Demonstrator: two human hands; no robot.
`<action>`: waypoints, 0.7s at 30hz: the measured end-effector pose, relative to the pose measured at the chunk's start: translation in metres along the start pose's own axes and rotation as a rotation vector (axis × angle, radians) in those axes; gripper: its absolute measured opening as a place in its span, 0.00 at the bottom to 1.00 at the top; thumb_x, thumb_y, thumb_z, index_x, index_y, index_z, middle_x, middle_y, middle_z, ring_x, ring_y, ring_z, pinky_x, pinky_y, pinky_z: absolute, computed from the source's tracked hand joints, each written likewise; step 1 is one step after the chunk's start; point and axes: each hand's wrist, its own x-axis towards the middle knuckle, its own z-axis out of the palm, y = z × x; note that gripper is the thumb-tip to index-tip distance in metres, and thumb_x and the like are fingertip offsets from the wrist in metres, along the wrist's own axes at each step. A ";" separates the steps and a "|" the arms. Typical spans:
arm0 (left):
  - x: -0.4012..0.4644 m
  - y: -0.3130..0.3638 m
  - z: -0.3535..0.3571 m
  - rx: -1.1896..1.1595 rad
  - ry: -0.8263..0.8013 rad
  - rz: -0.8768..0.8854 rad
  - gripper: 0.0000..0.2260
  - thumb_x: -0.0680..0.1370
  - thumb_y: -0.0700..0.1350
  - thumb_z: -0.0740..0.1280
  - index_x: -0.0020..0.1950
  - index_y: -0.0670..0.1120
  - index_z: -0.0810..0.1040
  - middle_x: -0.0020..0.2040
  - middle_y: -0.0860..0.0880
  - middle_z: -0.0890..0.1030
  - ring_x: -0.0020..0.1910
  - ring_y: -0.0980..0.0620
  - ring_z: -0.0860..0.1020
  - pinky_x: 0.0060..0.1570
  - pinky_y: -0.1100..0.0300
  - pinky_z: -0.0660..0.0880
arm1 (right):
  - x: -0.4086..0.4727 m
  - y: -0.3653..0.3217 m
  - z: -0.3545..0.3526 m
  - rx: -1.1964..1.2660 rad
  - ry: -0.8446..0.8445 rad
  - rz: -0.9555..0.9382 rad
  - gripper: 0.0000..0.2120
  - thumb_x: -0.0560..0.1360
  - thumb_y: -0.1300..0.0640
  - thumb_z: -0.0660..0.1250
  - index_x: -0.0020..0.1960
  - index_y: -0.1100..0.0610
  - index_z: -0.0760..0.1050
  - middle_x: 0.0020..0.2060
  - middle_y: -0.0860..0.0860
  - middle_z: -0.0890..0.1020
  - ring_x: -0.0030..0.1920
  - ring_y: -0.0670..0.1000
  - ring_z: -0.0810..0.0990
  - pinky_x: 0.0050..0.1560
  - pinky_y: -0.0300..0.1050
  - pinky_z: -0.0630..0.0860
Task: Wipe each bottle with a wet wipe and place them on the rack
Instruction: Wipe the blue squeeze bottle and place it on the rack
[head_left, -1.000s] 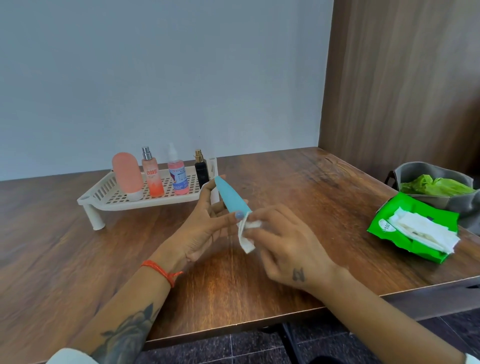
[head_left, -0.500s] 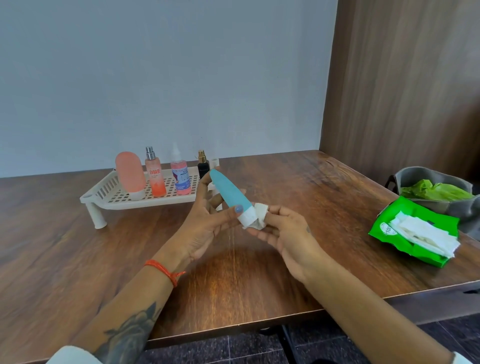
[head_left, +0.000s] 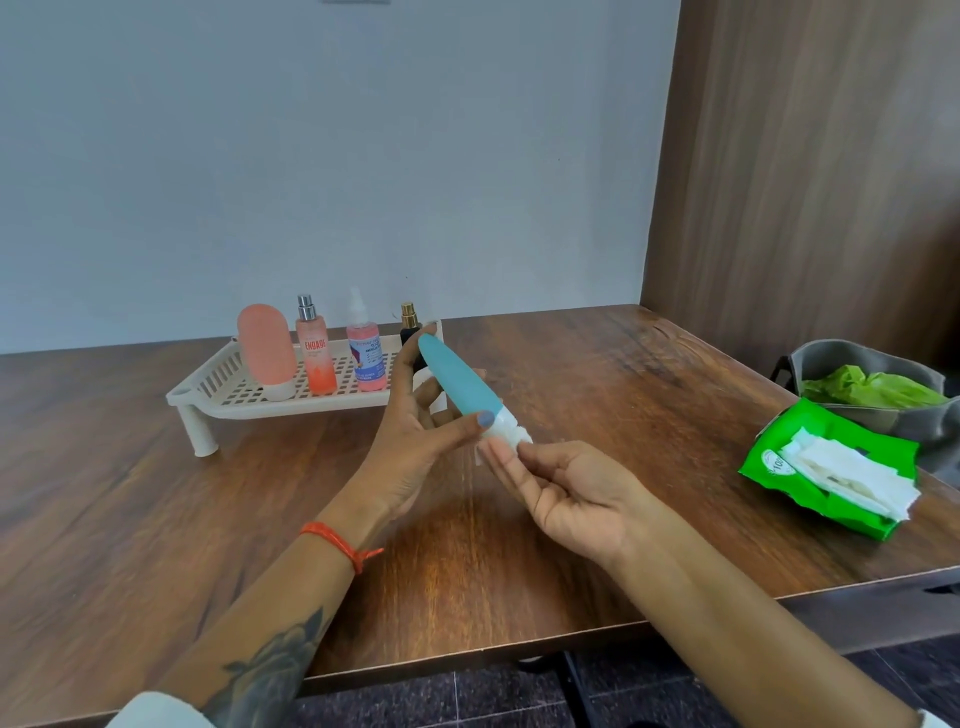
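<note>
On the wooden table (head_left: 156, 519), mid-frame, my left hand (head_left: 415, 441) grips the blue bottle (head_left: 457, 379), tilted, while my right hand (head_left: 566, 493) pinches the wet wipe (head_left: 511, 434) against its white cap. I'm finishing this wipe, I think; next it needs standing upright on the rack (head_left: 228, 387) at centre left, beside four bottles.

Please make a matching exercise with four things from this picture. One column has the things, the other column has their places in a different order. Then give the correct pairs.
Things:
1. blue bottle
2. peach bottle
3. green wipe pack
4. crumpled green bag

Places:
A. standing at the left end of the white rack
B. inside the grey container at the far right
C. held in the left hand, with the right hand at its white cap
D. lying open on the table, right side

Pairs: 1-C, 2-A, 3-D, 4-B
</note>
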 end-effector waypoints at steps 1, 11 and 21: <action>0.000 0.000 0.000 0.002 0.006 0.012 0.43 0.53 0.49 0.84 0.60 0.72 0.67 0.68 0.42 0.71 0.59 0.51 0.79 0.52 0.57 0.79 | 0.000 -0.002 -0.001 -0.048 0.004 -0.026 0.11 0.76 0.73 0.58 0.57 0.72 0.69 0.52 0.73 0.75 0.46 0.63 0.80 0.35 0.48 0.81; -0.002 -0.002 0.003 0.303 0.069 0.064 0.42 0.59 0.48 0.79 0.64 0.73 0.63 0.71 0.45 0.67 0.61 0.47 0.76 0.54 0.55 0.79 | 0.014 -0.033 -0.018 -1.810 0.316 -0.870 0.02 0.70 0.57 0.69 0.42 0.50 0.78 0.36 0.44 0.79 0.41 0.45 0.77 0.38 0.34 0.69; -0.004 -0.004 0.007 0.631 0.134 0.118 0.44 0.65 0.48 0.79 0.73 0.64 0.57 0.62 0.55 0.69 0.52 0.57 0.77 0.50 0.65 0.78 | 0.034 -0.042 -0.016 -2.213 0.350 -0.787 0.07 0.71 0.54 0.68 0.46 0.55 0.74 0.48 0.52 0.80 0.51 0.54 0.77 0.43 0.41 0.66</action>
